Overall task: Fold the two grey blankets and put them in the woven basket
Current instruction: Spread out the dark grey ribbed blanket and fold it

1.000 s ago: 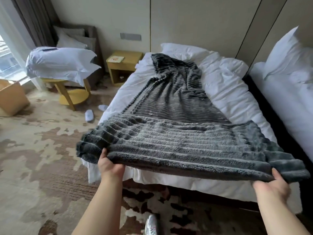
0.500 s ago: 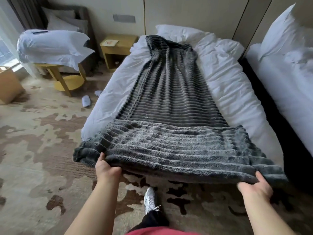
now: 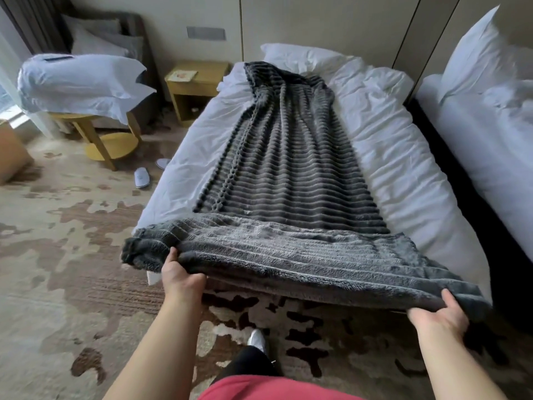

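Left hand (image 3: pixel 180 274): thumb on top of the near hem of the grey blanket (image 3: pixel 288 174), fingers tucked beneath and hidden. This is a pinch grip close to that corner.
Right hand (image 3: pixel 438 316): same grip at the opposite corner, thumb over and fingers under. The hem is drawn taut between the two hands.
Blanket position: a long narrow strip runs away from the hands up the bed (image 3: pixel 389 157), its far end just short of the pillow (image 3: pixel 300 57). The wider near part flares out to both hands.
Change: over the last second the held hem has been drawn back toward the person. It was above the foot of the mattress; now it hangs past it, over the carpet.
Meaning: judged a straightening pull — the strip beyond the hands appears flatter and better aligned, ready for an end-to-end fold away from the hands.
Remaining: no cross fold is made yet. The second blanket and the woven basket cannot be identified in view — most of the task is outstanding.
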A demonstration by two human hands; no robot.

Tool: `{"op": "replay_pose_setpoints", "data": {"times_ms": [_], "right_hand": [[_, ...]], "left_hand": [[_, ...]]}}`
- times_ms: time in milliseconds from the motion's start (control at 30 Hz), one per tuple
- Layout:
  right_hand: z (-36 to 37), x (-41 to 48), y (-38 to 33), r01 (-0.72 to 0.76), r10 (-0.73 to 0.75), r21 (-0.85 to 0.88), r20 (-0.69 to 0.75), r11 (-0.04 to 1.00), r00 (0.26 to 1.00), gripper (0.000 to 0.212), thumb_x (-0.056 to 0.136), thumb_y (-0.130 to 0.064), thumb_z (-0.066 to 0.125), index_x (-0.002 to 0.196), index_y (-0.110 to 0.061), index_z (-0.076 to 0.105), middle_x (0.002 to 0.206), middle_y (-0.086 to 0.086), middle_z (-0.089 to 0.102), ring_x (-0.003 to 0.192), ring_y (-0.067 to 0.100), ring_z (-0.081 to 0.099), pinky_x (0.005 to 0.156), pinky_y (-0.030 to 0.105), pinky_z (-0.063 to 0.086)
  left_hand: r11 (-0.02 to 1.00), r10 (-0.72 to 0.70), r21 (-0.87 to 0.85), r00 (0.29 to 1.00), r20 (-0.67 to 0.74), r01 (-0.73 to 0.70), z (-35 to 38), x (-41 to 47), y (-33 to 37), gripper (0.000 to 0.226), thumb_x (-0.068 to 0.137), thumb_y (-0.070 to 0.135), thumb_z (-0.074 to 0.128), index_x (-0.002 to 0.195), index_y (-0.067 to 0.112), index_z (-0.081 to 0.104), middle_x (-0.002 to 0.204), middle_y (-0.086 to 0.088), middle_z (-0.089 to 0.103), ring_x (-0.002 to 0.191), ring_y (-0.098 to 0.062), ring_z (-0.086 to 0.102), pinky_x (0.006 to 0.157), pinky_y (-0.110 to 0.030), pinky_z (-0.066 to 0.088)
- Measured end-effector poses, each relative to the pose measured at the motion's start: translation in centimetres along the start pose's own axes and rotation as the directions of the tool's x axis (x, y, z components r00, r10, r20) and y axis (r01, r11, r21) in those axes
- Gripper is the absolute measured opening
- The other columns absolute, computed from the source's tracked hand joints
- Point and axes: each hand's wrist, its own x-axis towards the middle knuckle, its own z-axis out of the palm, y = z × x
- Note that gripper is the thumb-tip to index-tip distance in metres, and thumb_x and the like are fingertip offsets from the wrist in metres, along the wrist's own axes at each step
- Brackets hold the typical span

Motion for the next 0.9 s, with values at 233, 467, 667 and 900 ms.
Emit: {"op": "replay_pose_setpoints", "data": {"times_ms": [233,467,667,900], "right_hand": [[6.7,4.1,0.9,0.045,-0.046,-0.019,-0.029,0.999,0.999,0.019,0.081,-0.024,0.068,0.098,-0.032,0.066,0.125,0.001,0.061,0.116,0.026,0.056,0.101,0.044,0.04],[13.9,5.2,1.4,0.157,-0.161,0.047,0.08,0.986,0.984,0.014,0.083,-0.022,0.065,0.097,-0.024,0.065,0.093,0.002,0.068,0.087,0.024,0.063,0.095,0.045,0.043],[18.7,7.3,1.2,0.11,-0.108,-0.029,0.046,0.994,0.993,0.023,0.087,-0.023,0.062,0.109,-0.029,0.064,0.122,-0.002,0.061,0.117,0.023,0.054,0.107,0.039,0.036],[28.0,12.2,0.7,0.088,-0.086,-0.04,0.045,0.995,0.995,0.036,0.087,-0.018,0.064,0.122,-0.024,0.06,0.115,0.0,0.062,0.112,0.022,0.058,0.089,0.039,0.049]], "left_hand": [[0.998,0.016,-0.064,1.0,-0.002,-0.016,5.6,6.6,0.9,0.018,0.096,0.027,0.05,0.083,0.018,0.058,0.079,0.003,0.056,0.08,-0.011,0.056,0.101,-0.029,0.043],[0.991,0.017,0.129,1.0,0.014,-0.019,12.9,11.3,1.5,0.022,0.095,0.025,0.05,0.075,0.017,0.056,0.054,0.002,0.063,0.044,-0.011,0.061,0.085,-0.017,0.042],[0.985,-0.005,0.174,0.999,-0.051,0.014,18.0,15.9,1.1,0.034,0.086,0.021,0.063,0.119,0.013,0.065,0.113,-0.006,0.068,0.102,-0.025,0.065,0.09,-0.045,0.051],[0.983,0.103,0.158,0.991,-0.085,-0.088,24.7,22.2,-0.3,0.032,0.087,0.01,0.061,0.119,0.016,0.064,0.112,-0.004,0.066,0.097,-0.023,0.062,0.091,-0.042,0.051]]}}
